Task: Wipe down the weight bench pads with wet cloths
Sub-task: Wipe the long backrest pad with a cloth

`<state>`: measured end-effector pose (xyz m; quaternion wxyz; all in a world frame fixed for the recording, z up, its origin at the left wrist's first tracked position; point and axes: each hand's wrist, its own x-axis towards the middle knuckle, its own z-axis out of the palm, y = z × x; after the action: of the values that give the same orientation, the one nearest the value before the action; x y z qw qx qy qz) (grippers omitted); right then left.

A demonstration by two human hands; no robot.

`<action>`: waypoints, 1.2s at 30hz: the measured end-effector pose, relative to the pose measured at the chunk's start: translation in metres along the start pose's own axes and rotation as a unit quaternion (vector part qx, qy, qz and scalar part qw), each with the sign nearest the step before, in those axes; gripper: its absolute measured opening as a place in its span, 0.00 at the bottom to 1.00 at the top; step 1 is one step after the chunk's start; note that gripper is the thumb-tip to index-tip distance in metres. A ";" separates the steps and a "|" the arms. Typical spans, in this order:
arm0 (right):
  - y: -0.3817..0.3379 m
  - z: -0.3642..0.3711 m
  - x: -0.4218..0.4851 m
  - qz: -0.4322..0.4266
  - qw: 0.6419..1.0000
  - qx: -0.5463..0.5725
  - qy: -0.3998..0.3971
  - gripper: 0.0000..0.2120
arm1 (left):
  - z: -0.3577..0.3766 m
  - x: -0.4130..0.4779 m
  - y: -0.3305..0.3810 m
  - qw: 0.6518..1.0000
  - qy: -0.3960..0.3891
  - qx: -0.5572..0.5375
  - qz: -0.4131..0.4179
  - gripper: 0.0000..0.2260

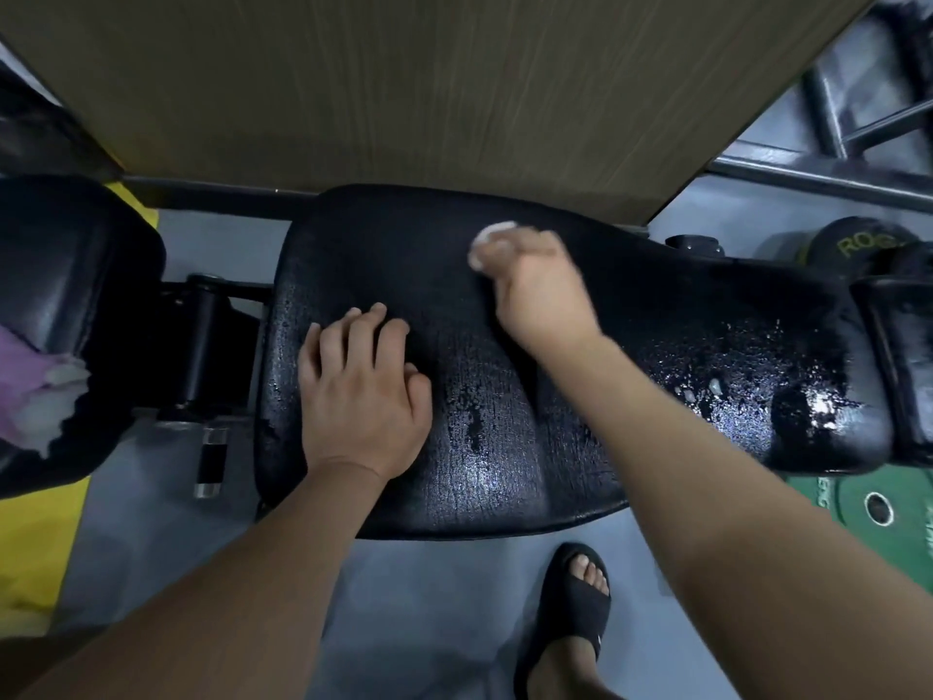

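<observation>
- Both forearms reach down from the lower edge of the view to the black bench pad (505,447), whose cracked surface glistens wet.
- My left hand (361,391) rests palm-down on the pad, fingers loosely spread and holding nothing.
- My right hand (535,290), beyond and to the right of the left one, curls its fingers around a white cloth (492,233) and presses it onto the pad near the far edge. It is blurred.
- Right of my right hand, droplets and bright wet patches cover the pad.
- Well left of my left hand, a second black pad (65,275) carries a purple-and-white cloth (35,401).
- Below my right hand, on the grey floor (429,598), my foot sits in a black sandal (570,613), with a green weight plate (878,507) to its right.
</observation>
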<state>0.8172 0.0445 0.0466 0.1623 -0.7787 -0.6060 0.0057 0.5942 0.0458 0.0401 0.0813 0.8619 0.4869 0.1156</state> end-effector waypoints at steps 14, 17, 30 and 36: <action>0.012 -0.010 -0.018 0.102 0.994 0.012 0.029 0.16 | 0.003 0.001 0.001 1.000 0.017 -0.001 0.009 0.18; -0.019 -0.003 -0.029 0.060 0.998 0.024 0.009 0.18 | 0.002 0.000 0.000 1.000 0.012 0.006 0.005 0.19; -0.057 -0.018 -0.095 -0.054 0.996 0.074 -0.024 0.16 | 0.003 0.001 -0.001 1.000 0.008 0.010 0.012 0.19; -0.064 0.001 -0.057 0.012 0.998 0.055 -0.027 0.14 | 0.000 -0.001 -0.002 1.000 0.002 0.016 0.007 0.21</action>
<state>0.7414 0.0041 0.0520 0.1886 -0.7754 -0.5995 0.0617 0.5922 0.0463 0.0391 0.0661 0.8662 0.4829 0.1098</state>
